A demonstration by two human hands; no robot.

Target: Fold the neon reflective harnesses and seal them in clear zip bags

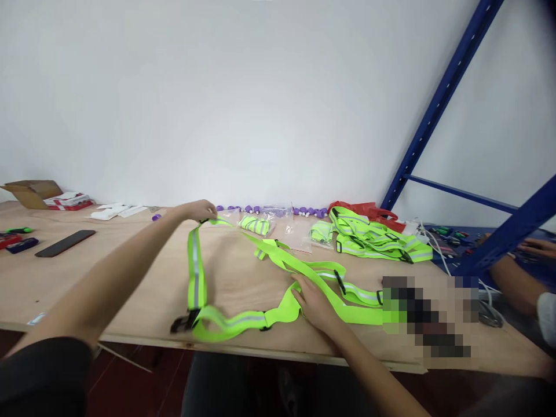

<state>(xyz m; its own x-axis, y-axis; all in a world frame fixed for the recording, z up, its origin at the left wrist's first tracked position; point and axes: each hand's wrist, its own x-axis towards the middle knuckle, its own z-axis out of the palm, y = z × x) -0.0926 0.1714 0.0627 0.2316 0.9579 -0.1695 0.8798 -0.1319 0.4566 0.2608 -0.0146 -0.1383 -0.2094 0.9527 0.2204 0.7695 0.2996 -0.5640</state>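
A neon-yellow reflective harness (196, 263) with grey stripes and black buckles lies spread over the wooden table. My left hand (200, 210) is closed on one of its straps at the far side, lifting that strap off the wood. A black buckle (186, 321) sits at the near left corner of the loop. My right hand (319, 304) rests low at the middle, thumb and fingers closed around a strap by the crossing bands. Some of the harness's right end is hidden by a pixelated patch.
Folded harnesses (377, 234) are piled at the back right by a red bag (369, 209). Bagged straps (255, 225) and purple pieces (304, 212) line the wall. A blue rack post (438, 110) and a co-worker's arm (516, 278) are right; a cardboard box (32, 193) stands left.
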